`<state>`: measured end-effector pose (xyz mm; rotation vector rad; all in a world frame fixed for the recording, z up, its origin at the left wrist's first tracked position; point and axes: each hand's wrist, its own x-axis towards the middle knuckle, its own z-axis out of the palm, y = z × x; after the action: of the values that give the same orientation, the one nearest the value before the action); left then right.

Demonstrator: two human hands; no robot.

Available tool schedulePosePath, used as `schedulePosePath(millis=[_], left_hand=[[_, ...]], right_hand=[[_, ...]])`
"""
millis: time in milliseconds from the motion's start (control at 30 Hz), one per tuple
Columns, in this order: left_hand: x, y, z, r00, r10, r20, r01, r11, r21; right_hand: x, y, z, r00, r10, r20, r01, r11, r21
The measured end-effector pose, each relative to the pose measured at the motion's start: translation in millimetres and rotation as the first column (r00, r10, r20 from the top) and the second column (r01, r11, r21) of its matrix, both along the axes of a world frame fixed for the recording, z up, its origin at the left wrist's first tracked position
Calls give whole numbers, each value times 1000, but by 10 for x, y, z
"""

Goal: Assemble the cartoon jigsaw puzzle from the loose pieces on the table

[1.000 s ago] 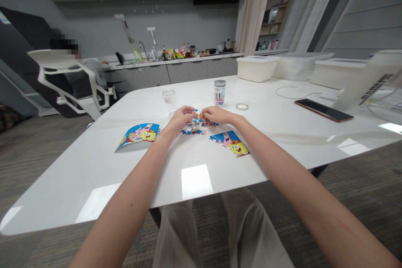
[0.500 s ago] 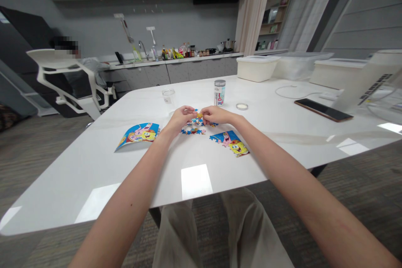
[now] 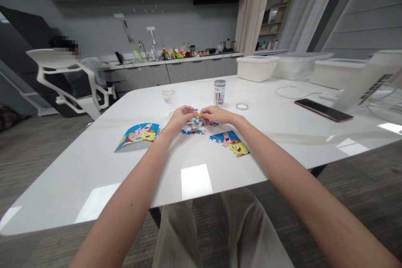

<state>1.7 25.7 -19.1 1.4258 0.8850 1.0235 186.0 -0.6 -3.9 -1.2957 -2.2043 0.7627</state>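
My left hand (image 3: 182, 118) and my right hand (image 3: 216, 114) meet over a loose heap of jigsaw puzzle pieces (image 3: 197, 122) on the white table. Between their fingertips is a small yellow puzzle piece (image 3: 199, 114), pinched by the right hand. The left fingers are bent and pressed together beside it; what they grip is partly hidden. A row of blue pieces (image 3: 192, 131) lies just nearer to me. Right of it is a partly joined puzzle (image 3: 230, 142) with pink and yellow cartoon figures. Left of my left forearm lies a curled picture sheet (image 3: 140, 135) with matching figures.
An open clear jar (image 3: 168, 97) and a lidded printed jar (image 3: 220, 93) stand behind my hands, near a round lid (image 3: 241, 106). Farther right are a phone (image 3: 323, 109), a cable and storage bins (image 3: 256, 69). A person sits in a white chair (image 3: 47, 60) beyond the table.
The yellow piece has turned slightly between my fingertips and shows a narrower face. My right fingers have shifted a little; the pieces on the table look the same.
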Motion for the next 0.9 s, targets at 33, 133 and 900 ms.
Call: schedulePosePath(millis=[33,133,900], left_hand=[[1,-4,3,1000,-1,0,1,1000,-4],[1,-9,4,1000,-2,-3,2,1000,-13],[-6,21,-15,1000,-3,4,3,1000,3]], right_hand=[[-1,5,1,1000,-5,-5,5,1000,-13],[1,19,-2,1000,-11,-12,10,999,-30],[23,13,-13,1000,8,-22,-9,1000,-18]])
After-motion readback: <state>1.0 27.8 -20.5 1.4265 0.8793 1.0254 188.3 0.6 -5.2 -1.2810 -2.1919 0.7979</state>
